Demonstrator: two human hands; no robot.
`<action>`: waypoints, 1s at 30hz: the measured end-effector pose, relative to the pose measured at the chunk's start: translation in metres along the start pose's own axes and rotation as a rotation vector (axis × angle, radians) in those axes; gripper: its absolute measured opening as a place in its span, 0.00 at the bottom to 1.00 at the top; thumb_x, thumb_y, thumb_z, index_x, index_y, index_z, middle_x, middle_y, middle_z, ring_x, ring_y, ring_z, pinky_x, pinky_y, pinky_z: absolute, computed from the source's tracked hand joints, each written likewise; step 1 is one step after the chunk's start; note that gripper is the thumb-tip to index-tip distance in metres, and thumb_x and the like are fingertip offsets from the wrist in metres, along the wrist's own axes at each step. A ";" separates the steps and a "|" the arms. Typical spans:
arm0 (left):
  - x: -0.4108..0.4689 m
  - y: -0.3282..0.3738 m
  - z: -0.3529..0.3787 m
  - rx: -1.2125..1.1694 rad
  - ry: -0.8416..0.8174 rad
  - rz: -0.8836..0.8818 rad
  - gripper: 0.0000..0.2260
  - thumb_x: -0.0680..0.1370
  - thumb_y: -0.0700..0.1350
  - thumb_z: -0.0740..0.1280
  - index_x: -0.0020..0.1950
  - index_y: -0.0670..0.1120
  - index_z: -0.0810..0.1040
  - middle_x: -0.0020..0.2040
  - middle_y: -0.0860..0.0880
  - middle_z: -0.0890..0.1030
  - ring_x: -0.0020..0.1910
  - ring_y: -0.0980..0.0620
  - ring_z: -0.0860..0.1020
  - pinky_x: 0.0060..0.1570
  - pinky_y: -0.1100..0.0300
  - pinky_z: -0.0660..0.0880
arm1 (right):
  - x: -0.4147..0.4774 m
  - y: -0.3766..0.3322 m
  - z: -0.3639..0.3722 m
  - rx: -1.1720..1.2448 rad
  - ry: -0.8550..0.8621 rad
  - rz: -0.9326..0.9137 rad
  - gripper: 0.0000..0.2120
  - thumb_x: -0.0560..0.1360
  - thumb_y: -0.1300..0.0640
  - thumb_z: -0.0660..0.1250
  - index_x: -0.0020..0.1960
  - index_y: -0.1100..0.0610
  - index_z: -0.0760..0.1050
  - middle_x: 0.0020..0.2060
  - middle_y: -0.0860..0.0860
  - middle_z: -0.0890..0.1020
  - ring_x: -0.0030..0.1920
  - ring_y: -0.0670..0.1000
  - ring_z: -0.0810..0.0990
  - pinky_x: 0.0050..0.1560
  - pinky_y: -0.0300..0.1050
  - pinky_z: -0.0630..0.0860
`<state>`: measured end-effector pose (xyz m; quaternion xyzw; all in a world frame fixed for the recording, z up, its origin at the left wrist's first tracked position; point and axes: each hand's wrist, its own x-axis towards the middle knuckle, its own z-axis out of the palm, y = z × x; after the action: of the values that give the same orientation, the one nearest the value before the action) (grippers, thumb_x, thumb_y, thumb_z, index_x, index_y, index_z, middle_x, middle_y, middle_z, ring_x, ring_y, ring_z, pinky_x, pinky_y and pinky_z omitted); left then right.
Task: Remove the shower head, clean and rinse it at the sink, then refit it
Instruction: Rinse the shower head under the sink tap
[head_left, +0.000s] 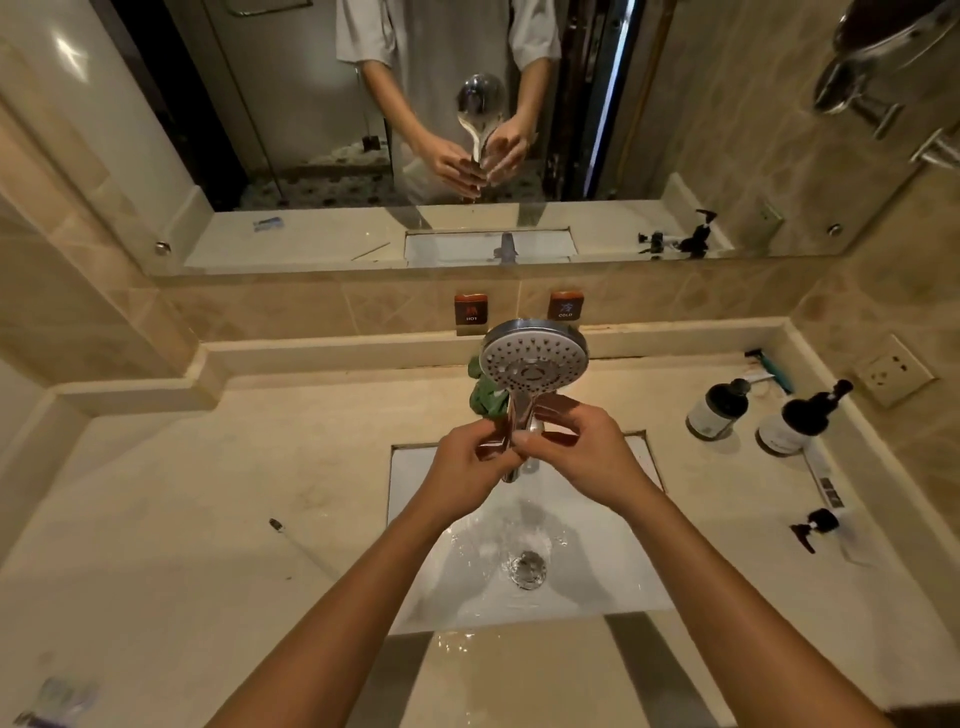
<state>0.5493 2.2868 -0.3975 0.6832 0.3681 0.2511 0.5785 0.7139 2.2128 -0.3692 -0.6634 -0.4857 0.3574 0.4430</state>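
Note:
A chrome shower head (533, 361) stands upright over the white sink (431, 582), its perforated face turned toward me. My left hand (470, 467) and my right hand (582, 454) both grip its shiny handle from either side. Water runs down into the basin around the drain (528, 569). A green cloth (485, 395) lies on the counter behind the shower head, partly hidden by it. The tap is hidden behind my hands.
Two dark pump bottles (719, 408) (797, 421) stand on the counter at right, with a razor (769, 366) and a small black pump top (815, 525). A pen-like stick (291, 538) lies at left. A wall socket (893, 371) is at right; a mirror (311, 104) spans the wall.

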 end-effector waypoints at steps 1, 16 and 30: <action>0.000 0.000 -0.003 0.009 -0.008 0.002 0.07 0.75 0.41 0.71 0.52 0.45 0.84 0.41 0.44 0.85 0.40 0.48 0.83 0.44 0.54 0.80 | -0.002 0.000 0.006 -0.029 0.009 0.010 0.12 0.74 0.48 0.76 0.57 0.41 0.84 0.53 0.42 0.88 0.57 0.45 0.85 0.62 0.58 0.82; -0.025 -0.003 0.020 -0.059 -0.489 0.006 0.12 0.74 0.42 0.72 0.57 0.48 0.83 0.46 0.47 0.87 0.45 0.49 0.86 0.56 0.47 0.82 | -0.100 0.000 0.034 0.003 0.469 0.216 0.09 0.77 0.54 0.74 0.57 0.51 0.85 0.51 0.44 0.89 0.56 0.43 0.86 0.64 0.56 0.81; -0.137 0.027 0.172 -0.005 -1.012 0.079 0.16 0.76 0.41 0.75 0.61 0.54 0.81 0.54 0.53 0.85 0.53 0.57 0.84 0.53 0.57 0.82 | -0.320 0.005 -0.005 0.022 1.036 0.364 0.11 0.75 0.65 0.76 0.51 0.50 0.82 0.40 0.40 0.86 0.46 0.38 0.85 0.54 0.39 0.80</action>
<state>0.6044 2.0724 -0.3954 0.7314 0.0148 -0.0889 0.6759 0.6329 1.9033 -0.3585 -0.8212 -0.0775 0.0598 0.5622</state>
